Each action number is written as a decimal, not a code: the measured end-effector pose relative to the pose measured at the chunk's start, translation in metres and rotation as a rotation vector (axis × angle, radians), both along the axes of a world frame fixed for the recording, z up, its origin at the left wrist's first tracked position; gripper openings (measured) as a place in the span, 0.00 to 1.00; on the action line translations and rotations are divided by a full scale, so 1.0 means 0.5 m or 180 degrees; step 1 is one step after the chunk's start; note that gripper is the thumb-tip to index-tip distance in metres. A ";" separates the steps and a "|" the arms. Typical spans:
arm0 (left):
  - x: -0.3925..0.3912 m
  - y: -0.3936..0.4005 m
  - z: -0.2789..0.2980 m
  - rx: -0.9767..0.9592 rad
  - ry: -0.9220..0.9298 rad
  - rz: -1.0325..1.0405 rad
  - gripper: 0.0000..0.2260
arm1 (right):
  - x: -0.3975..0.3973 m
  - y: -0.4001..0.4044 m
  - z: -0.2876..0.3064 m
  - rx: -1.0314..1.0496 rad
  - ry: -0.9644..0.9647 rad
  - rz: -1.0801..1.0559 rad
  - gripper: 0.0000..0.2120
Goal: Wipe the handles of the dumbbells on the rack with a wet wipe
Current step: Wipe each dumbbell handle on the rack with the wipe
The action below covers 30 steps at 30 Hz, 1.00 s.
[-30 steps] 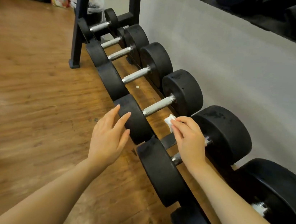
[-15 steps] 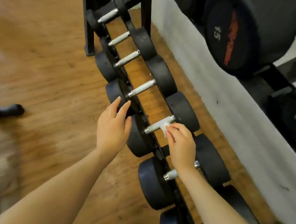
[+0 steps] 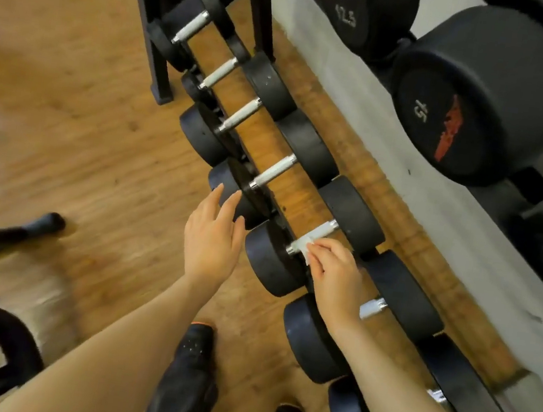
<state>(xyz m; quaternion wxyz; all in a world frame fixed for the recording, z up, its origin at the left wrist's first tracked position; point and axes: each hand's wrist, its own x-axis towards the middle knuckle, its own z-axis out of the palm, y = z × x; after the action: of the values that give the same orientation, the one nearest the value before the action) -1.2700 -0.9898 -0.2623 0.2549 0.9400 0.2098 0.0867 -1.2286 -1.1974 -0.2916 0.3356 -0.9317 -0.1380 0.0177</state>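
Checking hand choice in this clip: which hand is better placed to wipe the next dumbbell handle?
Right. The right hand already pinches the white wet wipe against a silver metal dumbbell handle; the left hand hovers open, holding nothing.

Right hand presses a wet wipe onto a dumbbell handle; left hand hovers flat beside it
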 end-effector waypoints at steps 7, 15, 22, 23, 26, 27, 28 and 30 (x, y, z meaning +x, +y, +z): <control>0.055 0.061 -0.051 0.0027 0.0018 -0.0501 0.18 | 0.001 0.054 -0.058 -0.0509 -0.0290 -0.0282 0.08; 0.083 0.125 -0.126 -0.0057 0.0194 -0.0566 0.19 | -0.008 0.092 -0.134 -0.0590 -0.0302 -0.0438 0.08; 0.107 0.148 -0.216 0.0012 0.0259 -0.0589 0.21 | 0.036 0.109 -0.210 -0.0596 -0.0533 -0.0308 0.10; 0.114 0.150 -0.232 0.0026 0.0240 -0.0596 0.21 | 0.047 0.107 -0.223 -0.0615 -0.0602 -0.0298 0.10; 0.141 0.156 -0.282 0.0050 0.0129 -0.0579 0.21 | 0.082 0.094 -0.259 -0.0609 -0.0810 -0.0249 0.09; 0.151 0.156 -0.296 0.0062 0.0093 -0.0574 0.20 | 0.095 0.088 -0.270 -0.0592 -0.0852 -0.0244 0.09; 0.162 0.155 -0.309 0.0078 0.0062 -0.0568 0.20 | 0.107 0.083 -0.280 -0.0577 -0.0884 -0.0264 0.10; 0.186 0.154 -0.333 0.0088 0.0005 -0.0511 0.20 | 0.131 0.070 -0.304 -0.0576 -0.0934 -0.0291 0.11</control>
<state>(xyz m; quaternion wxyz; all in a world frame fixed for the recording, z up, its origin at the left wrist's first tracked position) -1.1771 -0.9126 -0.4288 0.2478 0.9573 0.1327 0.0681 -1.1629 -1.1624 -0.4436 0.2270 -0.9560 -0.1408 -0.1214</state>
